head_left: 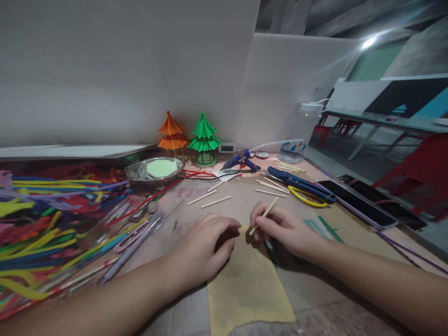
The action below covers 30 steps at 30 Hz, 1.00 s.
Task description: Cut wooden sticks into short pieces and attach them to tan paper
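Observation:
My right hand (280, 228) pinches a short, thin wooden stick (265, 214), tilted up to the right above the far edge of a yellowish sheet (248, 294). My left hand (210, 247) rests palm down at the sheet's left side, fingers curved and thumb apart, with nothing visible in it. A narrow gap separates the two hands. More loose wooden sticks (216, 201) lie on the table just beyond them. Under my right hand a dark object is mostly hidden, with a green-marked card (325, 228) beside it.
Colourful pipe cleaners (38, 233) crowd the left, near a metal bowl (154, 170). Behind stand an orange tree (171, 135) and a green tree (204, 140), with a glue gun (240, 161). Right are blue pliers (297, 179), yellow-handled scissors (308, 198), a phone (359, 203) and a bottle (297, 133).

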Available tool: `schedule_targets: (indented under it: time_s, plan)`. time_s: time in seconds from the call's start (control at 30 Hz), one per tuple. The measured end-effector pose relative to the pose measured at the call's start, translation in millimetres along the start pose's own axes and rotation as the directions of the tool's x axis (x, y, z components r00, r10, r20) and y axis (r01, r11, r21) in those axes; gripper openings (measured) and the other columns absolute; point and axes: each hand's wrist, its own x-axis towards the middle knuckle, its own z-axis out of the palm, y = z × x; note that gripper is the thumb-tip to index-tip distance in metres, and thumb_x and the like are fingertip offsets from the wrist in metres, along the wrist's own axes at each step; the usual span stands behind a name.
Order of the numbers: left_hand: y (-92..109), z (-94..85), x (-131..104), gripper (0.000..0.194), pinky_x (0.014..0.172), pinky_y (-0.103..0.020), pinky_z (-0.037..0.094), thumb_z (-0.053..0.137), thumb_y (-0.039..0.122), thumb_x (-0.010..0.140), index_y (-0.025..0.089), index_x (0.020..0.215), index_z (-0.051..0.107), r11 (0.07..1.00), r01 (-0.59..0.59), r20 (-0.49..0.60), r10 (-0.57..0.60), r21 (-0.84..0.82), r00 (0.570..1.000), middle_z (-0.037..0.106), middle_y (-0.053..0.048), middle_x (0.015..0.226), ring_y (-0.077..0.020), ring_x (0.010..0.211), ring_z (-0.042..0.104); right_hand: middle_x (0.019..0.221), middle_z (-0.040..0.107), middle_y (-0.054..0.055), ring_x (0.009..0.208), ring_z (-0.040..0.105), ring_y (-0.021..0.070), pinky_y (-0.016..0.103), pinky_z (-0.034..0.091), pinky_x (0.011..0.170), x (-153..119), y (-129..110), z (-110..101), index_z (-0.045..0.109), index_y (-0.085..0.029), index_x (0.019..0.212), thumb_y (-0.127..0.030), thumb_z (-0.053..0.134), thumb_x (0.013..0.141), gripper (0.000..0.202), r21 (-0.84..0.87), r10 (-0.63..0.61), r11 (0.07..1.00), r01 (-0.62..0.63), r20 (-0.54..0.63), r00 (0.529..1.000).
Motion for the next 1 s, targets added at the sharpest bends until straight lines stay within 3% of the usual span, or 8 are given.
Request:
schedule_targets:
  time_s: [0.1,0.27,0.47,0.8,0.9,1.0]
  plan:
    - [1.9,-2.6,2.8,0.013,0.089,-0.038,0.048,0.059,0.019,0.095,0.022,0.104,0.069,0.999,-0.04,-0.033,0.038,-0.032,0.999,0.073,-0.004,0.102,-0.0223,0.098,0.065,0.071,0.072,0.002,0.058,0.063,0.0114,0.021,0.047,0.056,1.9,2.2,4.6,0.055,-0.02,0.089,-0.047,0.07,0.091,0.032,0.364,0.099,0.926,-0.1,0.021,0.995]
    - [3.4,-7.1,3.8,0.01,0.088,-0.033,0.044,0.06,0.021,0.099,0.021,0.097,0.069,0.982,-0.177,-0.124,0.168,-0.059,0.978,0.072,-0.002,0.095,-0.0186,0.094,0.063,0.081,0.078,0.005,0.067,0.071,0.0103,0.02,0.054,0.063,1.1,2.7,14.9,0.059,-0.018,0.091,-0.036,0.076,0.089,0.026,0.504,0.057,0.856,-0.114,0.127,0.99]
    - [3.1,-7.8,1.2,0.008,0.089,-0.033,0.043,0.061,0.017,0.098,0.019,0.096,0.069,0.972,-0.227,-0.165,0.214,-0.063,0.963,0.071,-0.002,0.094,-0.0181,0.095,0.062,0.079,0.078,0.003,0.063,0.07,0.0082,0.017,0.056,0.061,4.9,6.8,14.1,0.065,-0.016,0.091,-0.033,0.079,0.088,0.022,0.535,0.077,0.835,-0.133,0.126,0.989]
    - [4.4,-10.3,2.5,0.009,0.088,-0.036,0.043,0.059,0.018,0.098,0.019,0.095,0.068,0.976,-0.213,-0.121,0.205,-0.052,0.971,0.071,-0.002,0.091,-0.0195,0.092,0.06,0.079,0.078,0.002,0.065,0.07,0.0089,0.02,0.057,0.064,6.7,7.4,13.5,0.066,-0.017,0.094,-0.033,0.079,0.088,0.021,0.532,0.074,0.833,-0.149,0.159,0.985]
    - [5.7,-9.9,3.5,0.013,0.087,-0.036,0.043,0.055,0.014,0.097,0.018,0.094,0.067,0.981,-0.195,-0.11,0.191,-0.02,0.975,0.07,-0.002,0.09,-0.0185,0.091,0.061,0.079,0.077,0.002,0.064,0.069,0.0098,0.021,0.055,0.063,6.7,2.8,8.5,0.064,-0.019,0.093,-0.038,0.078,0.088,0.024,0.458,0.063,0.883,-0.103,0.102,0.993]
    - [7.4,-8.2,2.5,0.012,0.088,-0.036,0.044,0.057,0.014,0.092,0.018,0.092,0.068,0.986,-0.162,-0.075,0.165,0.049,0.983,0.069,-0.003,0.092,-0.0195,0.093,0.061,0.073,0.072,0.001,0.063,0.066,0.0114,0.023,0.052,0.061,5.7,-2.1,0.0,0.064,-0.019,0.089,-0.049,0.068,0.093,0.03,0.207,-0.007,0.978,0.017,-0.05,0.999]
